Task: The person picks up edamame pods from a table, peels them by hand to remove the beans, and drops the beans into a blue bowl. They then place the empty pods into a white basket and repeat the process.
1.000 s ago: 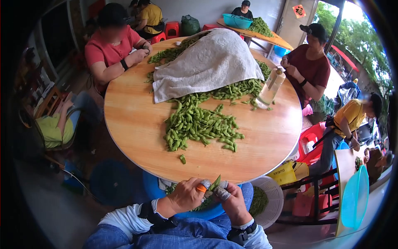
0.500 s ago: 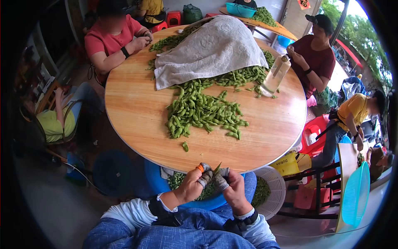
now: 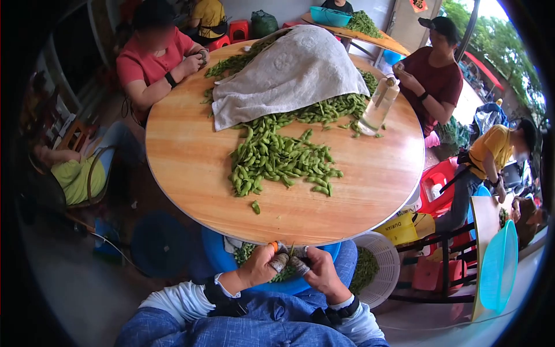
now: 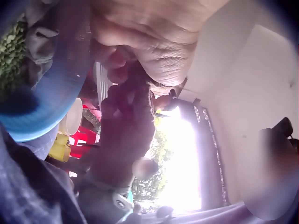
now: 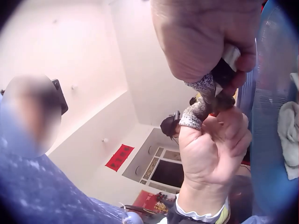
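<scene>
Over the blue tub (image 3: 217, 248), at the table's near edge, the left hand (image 3: 257, 269) and right hand (image 3: 325, 276) meet with curled fingers. Grey coverings wrap the thumbs and some fingertips. Between them the fingertips pinch a small green pod (image 3: 292, 250), of which only a thin part shows. In the left wrist view, the left hand (image 4: 154, 37) fills the top and the right hand (image 4: 126, 126) is dark behind it. The right wrist view has the right hand (image 5: 201, 37) above the left hand (image 5: 205, 154), covered thumbs close together; the pod is hard to make out there.
A pod pile (image 3: 277, 159) lies on the round table (image 3: 191, 173), near a grey towel (image 3: 289, 75) over more pods. A clear bottle (image 3: 378, 107) stands at the right. Several people sit around. A white basket (image 3: 388, 272) with pods is beside the right leg.
The pod that stood up clearly between the fingertips a second ago now shows only as a thin sliver. The hands have shifted slightly, and the head view has tilted a little.
</scene>
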The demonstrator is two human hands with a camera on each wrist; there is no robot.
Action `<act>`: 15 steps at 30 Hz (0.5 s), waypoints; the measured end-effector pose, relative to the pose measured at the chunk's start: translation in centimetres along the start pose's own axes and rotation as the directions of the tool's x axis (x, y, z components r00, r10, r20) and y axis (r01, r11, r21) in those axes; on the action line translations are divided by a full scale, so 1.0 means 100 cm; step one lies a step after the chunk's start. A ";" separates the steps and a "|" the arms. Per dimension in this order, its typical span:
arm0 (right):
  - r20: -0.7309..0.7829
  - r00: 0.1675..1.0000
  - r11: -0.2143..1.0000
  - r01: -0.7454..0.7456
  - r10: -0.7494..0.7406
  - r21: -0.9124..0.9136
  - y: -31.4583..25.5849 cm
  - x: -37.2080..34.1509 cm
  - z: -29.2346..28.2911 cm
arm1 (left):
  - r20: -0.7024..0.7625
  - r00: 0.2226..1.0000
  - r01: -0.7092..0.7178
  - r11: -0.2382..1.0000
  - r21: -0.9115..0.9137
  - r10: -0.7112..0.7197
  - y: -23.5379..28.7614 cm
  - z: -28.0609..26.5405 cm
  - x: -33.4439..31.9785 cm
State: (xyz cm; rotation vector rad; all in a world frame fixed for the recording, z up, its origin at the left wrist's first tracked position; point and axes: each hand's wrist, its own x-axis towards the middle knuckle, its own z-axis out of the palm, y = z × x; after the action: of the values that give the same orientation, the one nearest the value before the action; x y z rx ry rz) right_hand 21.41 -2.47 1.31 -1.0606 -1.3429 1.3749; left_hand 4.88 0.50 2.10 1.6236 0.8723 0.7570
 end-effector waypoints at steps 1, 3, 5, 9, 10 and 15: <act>0.006 1.000 0.999 -0.027 0.027 0.022 -0.001 -0.001 0.001 | -0.001 1.000 -0.029 0.999 0.041 0.029 -0.004 0.001 -0.001; 0.023 0.997 0.995 -0.081 0.080 0.066 -0.007 -0.001 0.002 | -0.002 0.996 -0.085 0.989 0.124 0.086 -0.011 0.001 -0.002; 0.046 0.993 0.991 -0.114 0.111 0.073 0.000 -0.003 0.001 | 0.020 0.987 -0.159 0.953 0.258 0.159 -0.011 -0.001 -0.001; 0.071 0.983 0.969 -0.181 0.171 0.170 -0.001 -0.004 0.004 | 0.123 0.984 -0.153 0.956 0.249 0.126 -0.003 -0.008 0.001; 0.086 0.978 0.965 -0.202 0.190 0.165 0.000 -0.004 0.003 | 0.154 0.986 -0.088 0.989 0.123 0.069 -0.007 -0.007 -0.001; 0.156 0.948 0.924 -0.308 0.278 0.224 -0.002 -0.001 -0.001 | 0.278 0.956 0.059 0.988 0.140 -0.097 -0.016 -0.015 -0.005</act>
State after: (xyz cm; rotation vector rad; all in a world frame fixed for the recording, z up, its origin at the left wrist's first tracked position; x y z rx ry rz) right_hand 21.56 -2.60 1.46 -1.0516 -1.0895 1.8045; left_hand 3.11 1.11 0.85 1.7501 0.7849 0.4043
